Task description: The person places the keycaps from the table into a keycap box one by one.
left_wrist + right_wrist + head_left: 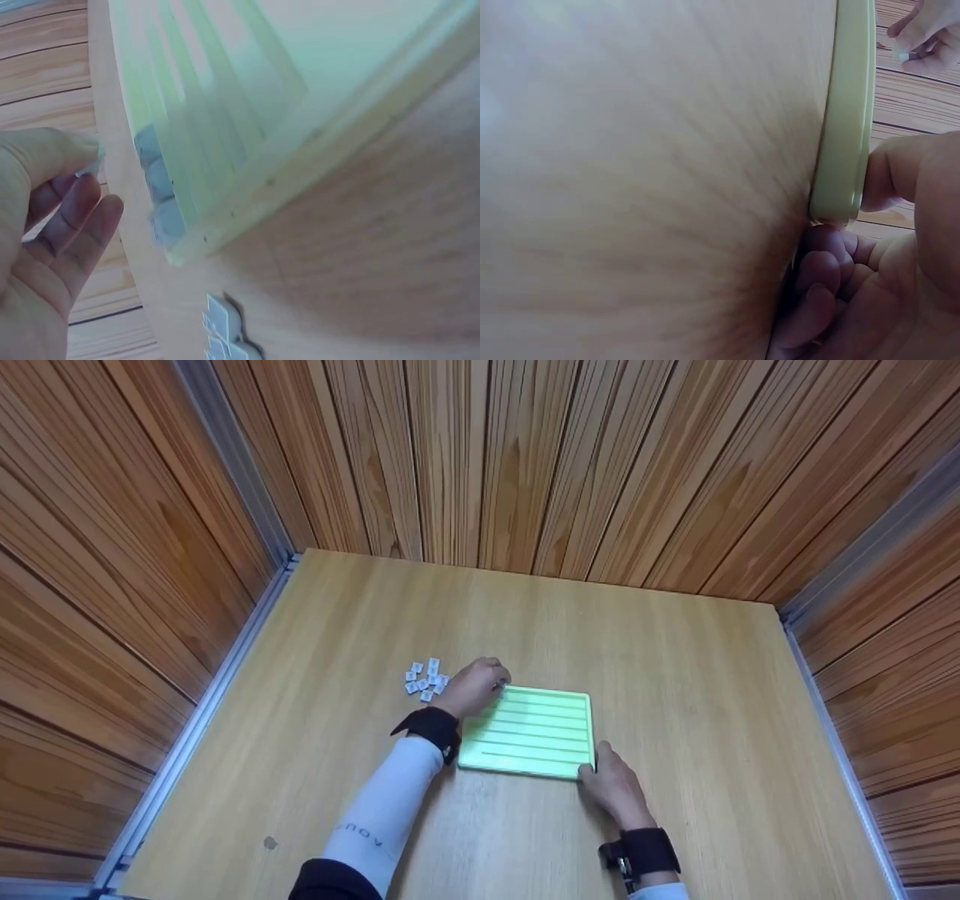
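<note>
While pinching one small white tile (96, 161) between thumb and fingertips, hovers at the far-left corner of the green slotted tray (532, 731): left hand (474, 687), clamped on that single piece. Sits about mid-table, tray, slightly toward six o'clock of the wooden table (675, 660), with grooves running from nine to three o'clock. Already seated in the groove end nearest the left hand, seen from the left wrist: three grey-white tiles in the tray (157, 184), side by side. Lies at roughly ten o'clock from the tray, just beside the left hand: loose heap of tiles (426, 679), touching one another on the bare wood.

Steadies the tray at its near-right corner, about five o'clock: right hand (615, 784), thumb pressed on the rim and fingers curled under and against the edge, as the right wrist view shows.

Judged by look: tiles very light, stiff, smooth and apt to slip or flip, so best taken by two opposite edges in a fingertip pinch, one at a time, and slid down into a groove rather than dropped. Tray likely thin rigid plastic, light enough to skate on the smooth wood under a sideways push, hence worth bracing at a corner or rim. Nothing fragile apparent. Cannot tell whether any marking faces up on the pinched tile.
</note>
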Tool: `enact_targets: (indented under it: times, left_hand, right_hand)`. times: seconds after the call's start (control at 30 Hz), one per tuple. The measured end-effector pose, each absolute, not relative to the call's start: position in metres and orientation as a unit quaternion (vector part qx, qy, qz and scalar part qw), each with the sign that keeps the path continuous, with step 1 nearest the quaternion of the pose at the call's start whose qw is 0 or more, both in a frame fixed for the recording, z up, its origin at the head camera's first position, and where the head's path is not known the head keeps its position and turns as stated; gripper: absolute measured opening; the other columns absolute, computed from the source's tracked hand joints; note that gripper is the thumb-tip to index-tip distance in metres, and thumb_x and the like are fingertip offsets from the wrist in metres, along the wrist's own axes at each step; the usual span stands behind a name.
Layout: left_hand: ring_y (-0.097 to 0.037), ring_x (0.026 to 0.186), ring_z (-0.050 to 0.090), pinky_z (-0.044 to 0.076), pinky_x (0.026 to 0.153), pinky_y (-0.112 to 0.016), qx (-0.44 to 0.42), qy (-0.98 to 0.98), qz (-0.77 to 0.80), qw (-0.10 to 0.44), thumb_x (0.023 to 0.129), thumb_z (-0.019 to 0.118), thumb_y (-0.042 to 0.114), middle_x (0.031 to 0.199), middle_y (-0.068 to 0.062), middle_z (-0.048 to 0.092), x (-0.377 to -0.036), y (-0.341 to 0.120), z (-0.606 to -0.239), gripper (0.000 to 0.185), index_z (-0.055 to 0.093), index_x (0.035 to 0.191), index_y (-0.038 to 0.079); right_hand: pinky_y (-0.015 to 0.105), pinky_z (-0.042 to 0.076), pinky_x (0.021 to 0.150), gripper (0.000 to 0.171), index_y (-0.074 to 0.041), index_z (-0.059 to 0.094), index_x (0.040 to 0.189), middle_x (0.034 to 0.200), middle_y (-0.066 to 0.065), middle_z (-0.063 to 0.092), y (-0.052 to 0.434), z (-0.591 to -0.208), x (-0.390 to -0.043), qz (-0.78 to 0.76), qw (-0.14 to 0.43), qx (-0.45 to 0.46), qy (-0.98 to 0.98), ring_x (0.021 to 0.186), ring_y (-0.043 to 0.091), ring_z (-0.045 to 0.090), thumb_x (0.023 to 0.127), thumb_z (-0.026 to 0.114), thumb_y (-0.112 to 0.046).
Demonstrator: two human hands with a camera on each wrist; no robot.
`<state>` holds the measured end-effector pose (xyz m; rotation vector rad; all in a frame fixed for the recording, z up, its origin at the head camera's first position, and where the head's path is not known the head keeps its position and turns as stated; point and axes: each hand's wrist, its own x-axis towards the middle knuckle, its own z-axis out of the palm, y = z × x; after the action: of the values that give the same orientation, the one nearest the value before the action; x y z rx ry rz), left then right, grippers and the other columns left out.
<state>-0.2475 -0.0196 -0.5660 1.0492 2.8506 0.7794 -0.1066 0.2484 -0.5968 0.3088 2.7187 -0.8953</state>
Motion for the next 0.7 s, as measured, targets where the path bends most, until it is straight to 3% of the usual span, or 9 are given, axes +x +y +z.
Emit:
enact_targets:
  times: [0.4,0.7]
  left_hand:
    - [-0.025,0.096,0.065,0.055,0.084,-0.028,0.378,0.905,0.189,-0.036,0.087,0.066,-0.010,0.098,-0.010,0.071,-0.249,-0.001,-0.576,0.023,0.078,0.101,0.004]
    - [-0.022,0.097,0.065,0.055,0.084,-0.026,0.356,0.916,0.184,-0.015,0.088,0.066,-0.009,0.101,-0.008,0.073,-0.249,0.002,-0.578,0.023,0.078,0.102,0.005]
  right_hand:
    - [0.034,0.033,0.062,0.012,-0.006,0.047,0.097,0.085,0.006,0.043,0.250,-0.598,-0.107,-0.308,0.120,0.093,0.939,0.076,0.024,0.043,0.093,0.055,-0.014]
    - [0.035,0.033,0.063,0.013,-0.005,0.048,0.099,0.086,0.006,0.044,0.249,-0.597,-0.107,-0.307,0.124,0.096,0.939,0.076,0.024,0.043,0.094,0.055,-0.015]
